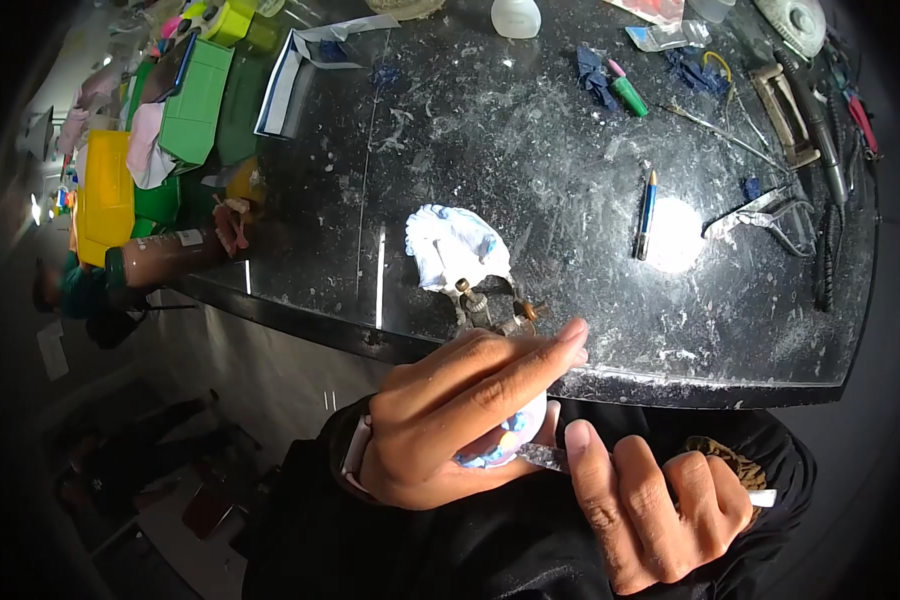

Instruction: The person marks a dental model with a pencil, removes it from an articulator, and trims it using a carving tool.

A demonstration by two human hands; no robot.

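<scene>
Works just in front of the worktop (550,180), over dark clothing, with both the left hand (445,405) and the right hand (655,510) occupied. Cups a small tooth model (510,440) in curled left fingers; grasps a metal blade (544,457) in closed right fingers, with the tip at the model's lower right side. Cannot tell whether it touches. Best to brace the right thumb near the model, take short, light strokes, and keep the left fingertips out of the blade's line. Tilt the model to keep the blue edge in sight. Beyond the near edge, mind the second white model (450,245) and the metal frame (475,305) beside it, close past the left knuckles. For setting down, favour the open dusty stretch between that model and the pencil (648,215), well back from the edge.
</scene>
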